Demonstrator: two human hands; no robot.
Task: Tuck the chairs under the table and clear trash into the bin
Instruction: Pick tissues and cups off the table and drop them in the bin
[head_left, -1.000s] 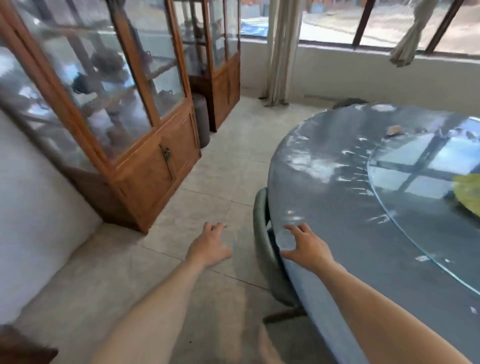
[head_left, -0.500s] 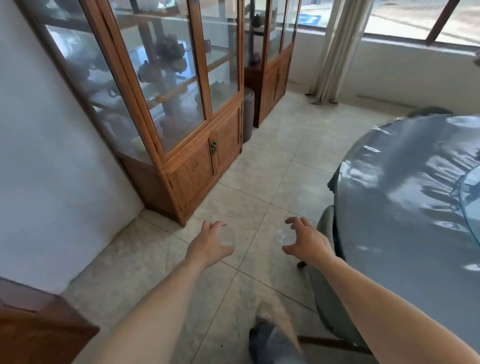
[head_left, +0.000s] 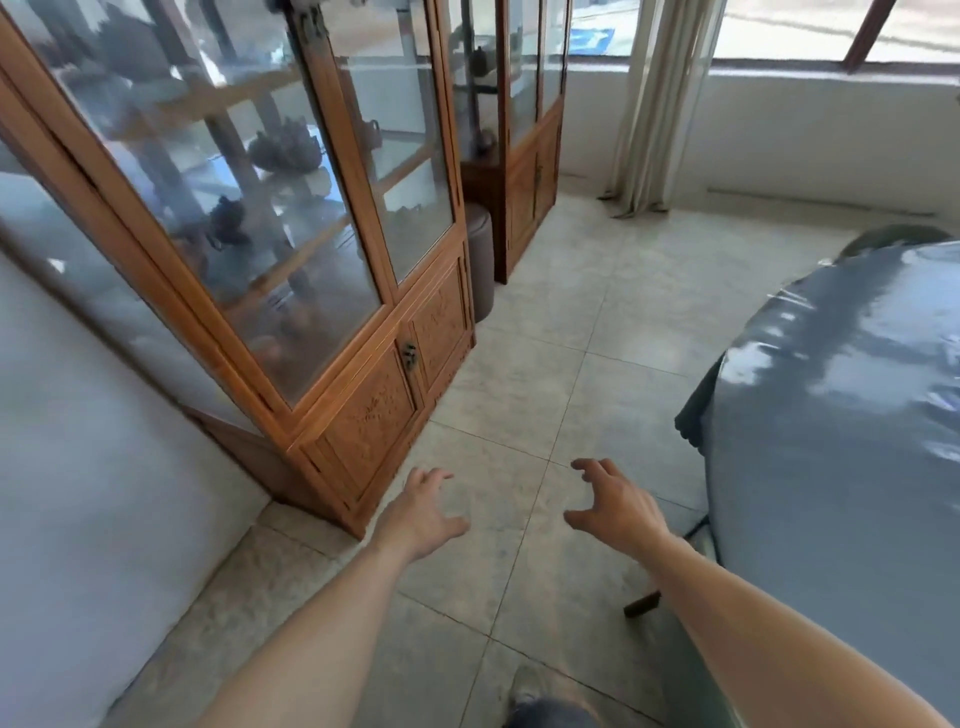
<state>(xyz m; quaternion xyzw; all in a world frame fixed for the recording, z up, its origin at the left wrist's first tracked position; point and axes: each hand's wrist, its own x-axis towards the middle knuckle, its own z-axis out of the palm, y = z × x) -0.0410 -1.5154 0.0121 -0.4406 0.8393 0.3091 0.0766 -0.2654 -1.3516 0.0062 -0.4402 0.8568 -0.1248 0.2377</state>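
**Both hands empty over the floor, bench on my right**

My left hand (head_left: 423, 512) is stretched out ahead of me above the tiled floor (head_left: 545, 364), fingers spread loosely and holding nothing. My right hand (head_left: 615, 506) hangs level with it, fingers curled but wide apart, also empty. Neither touches anything.

The round bench (head_left: 841, 441) fills the right side, draped in a shiny grey cover. A chair (head_left: 698, 402) shows as a dark green edge tucked against its rim, and the back of another chair (head_left: 896, 236) peeks over the far rim. Below my right forearm a dark chair leg (head_left: 641, 603) rests on the tiles by the bench's near edge.

To my left stands a wooden glass-fronted cabinet (head_left: 363, 405), with a second cabinet (head_left: 530, 197) further along and a grey stool (head_left: 480, 260) between them. A pale curtain (head_left: 654, 119) hangs by the window.
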